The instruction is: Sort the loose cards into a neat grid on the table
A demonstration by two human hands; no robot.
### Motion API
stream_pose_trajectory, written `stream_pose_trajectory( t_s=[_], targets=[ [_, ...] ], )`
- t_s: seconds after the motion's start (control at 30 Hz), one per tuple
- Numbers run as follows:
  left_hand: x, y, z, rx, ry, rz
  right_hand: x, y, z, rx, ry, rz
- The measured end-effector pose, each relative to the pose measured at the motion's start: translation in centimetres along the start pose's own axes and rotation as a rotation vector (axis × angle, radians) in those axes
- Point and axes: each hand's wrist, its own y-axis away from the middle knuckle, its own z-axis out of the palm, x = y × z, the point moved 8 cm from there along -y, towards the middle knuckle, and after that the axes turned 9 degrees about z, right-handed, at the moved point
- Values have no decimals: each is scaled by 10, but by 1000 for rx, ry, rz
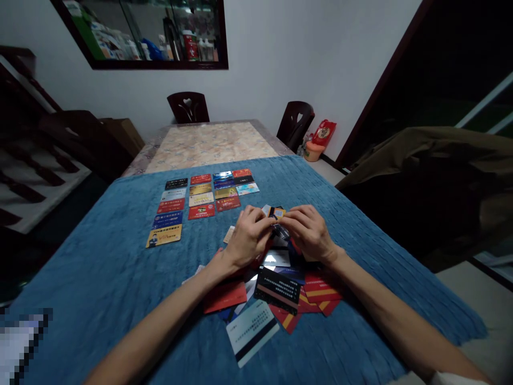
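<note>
Over a loose pile of plastic cards, my left hand [250, 235] and my right hand [308, 230] meet, fingers pinched together. Between their fingertips is a dark, shiny card [281, 231], mostly covered by the fingers. A yellow card [277, 212] shows just behind the fingertips. In the pile below lie a black card [278, 290], a silver card with a dark stripe [252, 330], an orange-red card [225, 295] and several red cards with yellow stripes [321, 287]. Part of the pile is hidden under my hands and wrists.
Further off to the left, overlapping cards lie in several columns, among them a gold VIP card [163, 236] and a red card [201, 212]. A blue cloth [120, 289] covers the near table. Chairs [188, 107] stand beyond it; brown fabric [417, 166] hangs at right.
</note>
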Motion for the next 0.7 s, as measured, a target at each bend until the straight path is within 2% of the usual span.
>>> stream_pose_trajectory(
  t_s=[0.17,0.4,0.6,0.7],
  targets=[
    [-9,3,-4,79,-4,-47,12,2,5,-19,-34,113],
    [-26,8,-7,160,63,-150,45,18,31,-140,-165,309],
    [-40,14,4,68,39,-272,51,23,35,-100,-280,367],
    [-44,16,6,45,26,-273,47,22,35,-107,-273,340]
  ],
)
